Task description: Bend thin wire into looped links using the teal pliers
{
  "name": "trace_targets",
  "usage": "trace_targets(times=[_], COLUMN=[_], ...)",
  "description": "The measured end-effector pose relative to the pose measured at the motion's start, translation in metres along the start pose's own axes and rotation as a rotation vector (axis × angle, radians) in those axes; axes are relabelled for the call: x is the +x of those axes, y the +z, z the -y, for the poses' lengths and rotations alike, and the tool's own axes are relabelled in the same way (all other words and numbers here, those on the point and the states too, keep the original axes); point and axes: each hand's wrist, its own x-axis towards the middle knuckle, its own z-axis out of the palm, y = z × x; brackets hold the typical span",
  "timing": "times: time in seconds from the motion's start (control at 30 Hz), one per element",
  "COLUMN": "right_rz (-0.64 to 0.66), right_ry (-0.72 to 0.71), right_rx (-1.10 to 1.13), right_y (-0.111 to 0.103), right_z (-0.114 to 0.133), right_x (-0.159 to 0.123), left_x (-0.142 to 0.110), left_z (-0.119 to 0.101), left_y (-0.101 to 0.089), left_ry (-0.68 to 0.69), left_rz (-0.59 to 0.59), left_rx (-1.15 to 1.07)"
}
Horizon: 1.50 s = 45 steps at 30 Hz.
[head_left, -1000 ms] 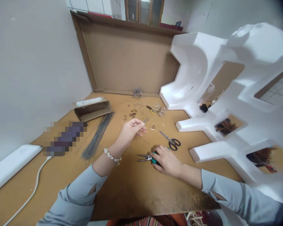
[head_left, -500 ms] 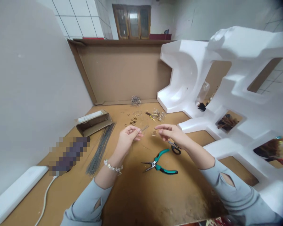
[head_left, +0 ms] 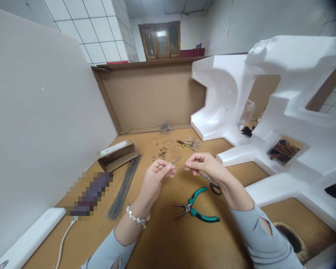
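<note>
Mid-frame, the left hand (head_left: pixel 158 173) pinching wire (head_left: pixel 177 160) was best kept steady while the right hand (head_left: pixel 206 165) gripped a strand (head_left: pixel 179 167).

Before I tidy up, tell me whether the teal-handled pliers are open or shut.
Open: the pliers lie with handles splayed and jaws parted.

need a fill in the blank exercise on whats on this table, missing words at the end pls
1. The hand from which short thin wires stick out is the person's ____ one.
2. The teal-handled pliers lie with their jaws ____, not closed.
3. The arm in front of part of the black-handled scissors is the person's ____ one.
4. The small open box beside the long bundle of grey wires is made of ____.

Missing words: left; open; right; cardboard
</note>
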Motion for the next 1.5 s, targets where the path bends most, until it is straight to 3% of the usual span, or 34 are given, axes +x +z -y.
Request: trace_targets(times=[0.33,0.6,0.87,0.97,1.1,1.23,1.33,1.5], right_rz=[-0.067,-0.075,-0.116,-0.108,-0.108,-0.035,-0.007,-0.037], right_ry=[0.024,0.015,0.005,0.006,0.013,-0.006,0.003,-0.004], right_rx=[-0.06,-0.06,-0.117,-0.082,-0.117,-0.199,-0.207,-0.218], right_y=[0.003,-0.003,0.002,0.001,0.0,0.002,0.004,0.002], right_z=[0.003,0.003,0.003,0.002,0.002,0.006,0.007,0.007], right_x=[-0.001,-0.003,-0.004,-0.004,-0.006,-0.011,-0.013,-0.012], left_x=[-0.001,-0.001,-0.001,0.0,0.003,0.009,0.012,0.011], left_z=[0.021,0.019,0.009,0.001,-0.006,-0.008,-0.009,-0.015], left_y=[0.008,0.006,0.007,0.011,0.015,0.014,0.011,0.005], left_ry=[0.119,0.165,-0.091,-0.107,-0.123,-0.16,-0.163,-0.148], left_rz=[0.043,0.13,0.164,0.182,0.208,0.373,0.487,0.512], left_rx=[0.003,0.013,-0.32,-0.409,-0.311,-0.192,-0.216,-0.268])
